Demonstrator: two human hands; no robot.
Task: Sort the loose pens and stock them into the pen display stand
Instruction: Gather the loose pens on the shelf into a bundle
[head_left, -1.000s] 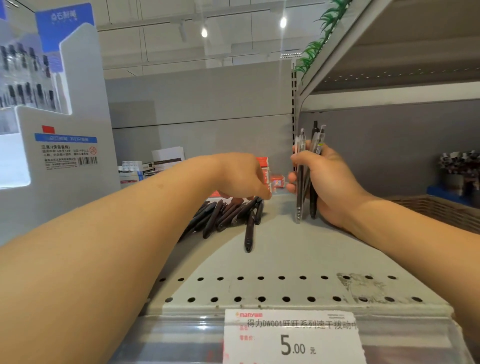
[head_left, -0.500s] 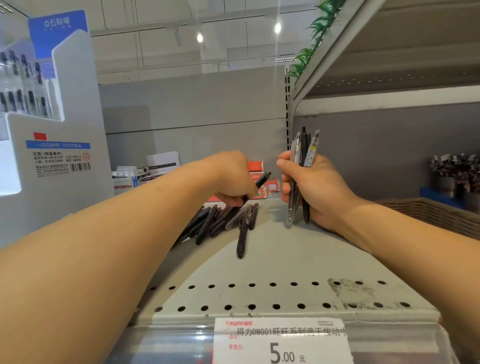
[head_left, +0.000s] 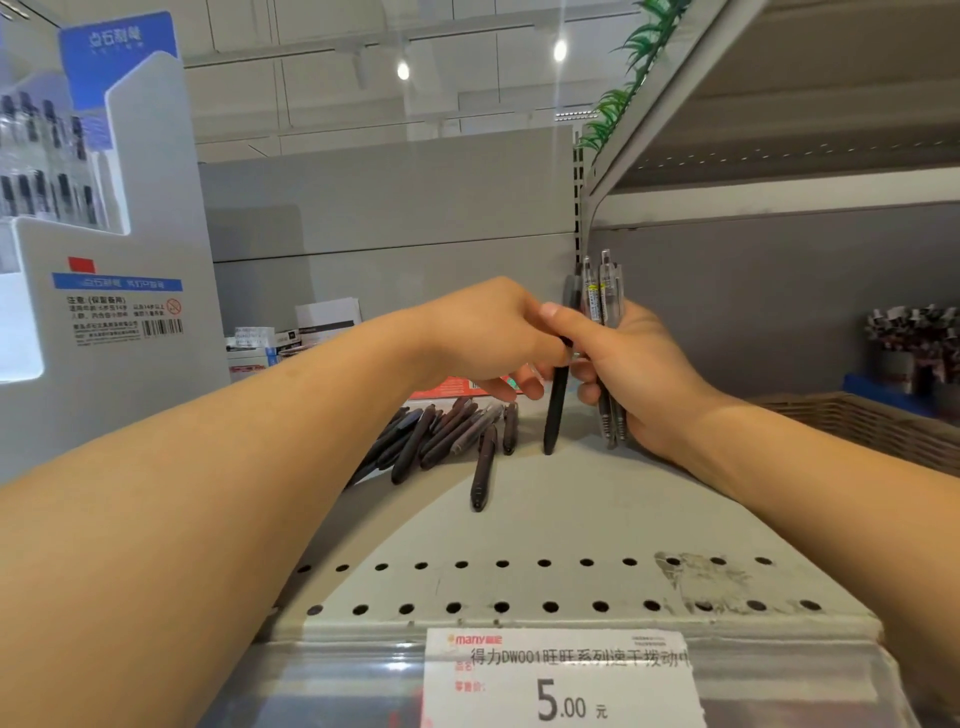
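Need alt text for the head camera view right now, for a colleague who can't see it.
The left hand passes an upright black pen to the right hand, which grips a bundle of clear-barrelled pens above a grey perforated metal shelf. A loose pile of dark pens lies behind; a white pen display stand stands at left.

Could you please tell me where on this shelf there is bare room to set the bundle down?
Bare shelf lies between the stray pen and the perforated front rows, and below the right hand. The pen pile crowds the back left.
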